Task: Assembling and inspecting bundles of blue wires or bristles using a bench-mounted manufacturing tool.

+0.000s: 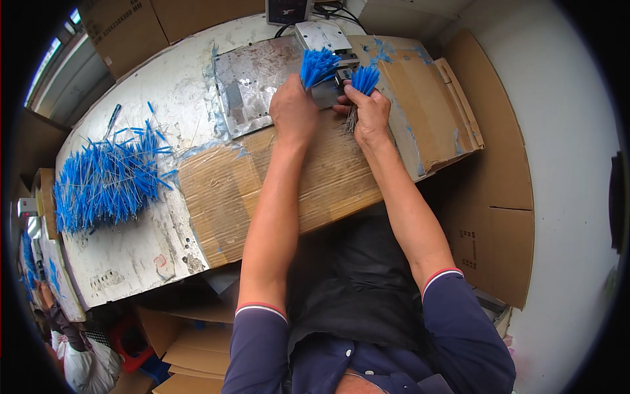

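My left hand [293, 108] is closed round a bunch of thin wires with blue ends [319, 65], the blue tips fanning out above my fist. In my right hand [369, 113] is a second bunch of blue-tipped wires [364, 80], gripped between thumb and fingers, with bare thin ends hanging below. Both hands are beside a small metal machine [346, 69] on a metal plate [252, 75]. The machine's working part is partly hidden by the bunches. On the left of the table lies a large heap of loose blue-tipped wires [108, 177].
Flattened cardboard [262, 177] covers the table's front edge, and more cardboard [426, 98] lies to the right. A pen [113, 117] rests near the heap. A box with a dark display [289, 11] stands behind the machine. At far left, another person's arm [47, 295] shows beside another bench.
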A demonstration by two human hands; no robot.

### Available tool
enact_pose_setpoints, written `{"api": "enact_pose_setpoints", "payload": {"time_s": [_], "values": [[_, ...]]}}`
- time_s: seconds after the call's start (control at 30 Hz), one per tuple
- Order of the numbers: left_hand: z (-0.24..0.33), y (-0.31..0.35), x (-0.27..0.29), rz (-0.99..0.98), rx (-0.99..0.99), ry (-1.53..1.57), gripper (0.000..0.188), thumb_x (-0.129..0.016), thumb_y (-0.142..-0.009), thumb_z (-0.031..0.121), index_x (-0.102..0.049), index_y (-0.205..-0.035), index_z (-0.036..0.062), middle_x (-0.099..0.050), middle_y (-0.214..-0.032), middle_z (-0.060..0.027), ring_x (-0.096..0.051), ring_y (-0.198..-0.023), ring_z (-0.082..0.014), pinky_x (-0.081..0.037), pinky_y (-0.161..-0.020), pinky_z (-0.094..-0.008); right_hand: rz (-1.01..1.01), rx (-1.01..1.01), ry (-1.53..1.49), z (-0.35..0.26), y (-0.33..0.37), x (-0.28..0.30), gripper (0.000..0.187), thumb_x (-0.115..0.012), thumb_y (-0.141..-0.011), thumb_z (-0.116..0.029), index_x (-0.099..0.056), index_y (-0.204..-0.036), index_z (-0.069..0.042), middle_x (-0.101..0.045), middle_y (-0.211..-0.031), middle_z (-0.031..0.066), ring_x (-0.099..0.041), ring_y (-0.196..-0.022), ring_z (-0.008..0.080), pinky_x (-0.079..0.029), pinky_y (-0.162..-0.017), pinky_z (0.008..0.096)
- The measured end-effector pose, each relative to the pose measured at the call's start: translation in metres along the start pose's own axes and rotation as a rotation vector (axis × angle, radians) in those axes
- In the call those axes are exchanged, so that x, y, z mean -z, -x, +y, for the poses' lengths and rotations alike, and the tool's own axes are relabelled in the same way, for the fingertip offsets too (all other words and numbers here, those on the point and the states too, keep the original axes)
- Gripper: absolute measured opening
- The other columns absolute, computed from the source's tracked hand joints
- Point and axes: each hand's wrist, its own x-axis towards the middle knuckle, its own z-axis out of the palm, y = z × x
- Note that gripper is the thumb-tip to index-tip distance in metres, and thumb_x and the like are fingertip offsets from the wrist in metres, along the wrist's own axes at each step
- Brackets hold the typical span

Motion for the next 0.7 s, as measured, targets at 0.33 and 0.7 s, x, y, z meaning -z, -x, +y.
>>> {"api": "enact_pose_setpoints", "payload": {"time_s": [0.33, 0.7], "values": [[0.002, -0.001, 0.001, -0.022, -0.006, 0.015, 0.013, -0.069, -0.092, 0.015, -0.065, -0.099, 0.0047, -0.069, -0.091, -0.0195, -0.067, -0.088, -0.0416, -0.050, -0.076, -0.0514, 0.005, 0.006, 0.106, -0.002, 0.007, 0.007, 0.012, -0.076, -0.088, -0.002, -0.067, -0.094, 0.002, -0.069, -0.078, 0.0090, -0.068, -0.063, 0.0172, -0.062, -0.055, 0.0313], [0.002, -0.002, 0.000, 0.137, -0.025, 0.103, 0.010, -0.067, -0.089, 0.006, -0.063, -0.098, 0.0042, -0.066, -0.091, -0.0159, -0.065, -0.086, -0.0390, -0.051, -0.074, -0.0481, -0.201, -0.107, 0.112, -0.011, 0.006, 0.014, 0.019, -0.081, -0.087, -0.007, -0.065, -0.098, -0.001, -0.067, -0.079, 0.0045, -0.062, -0.059, 0.0117, -0.051, -0.047, 0.0240]]}}
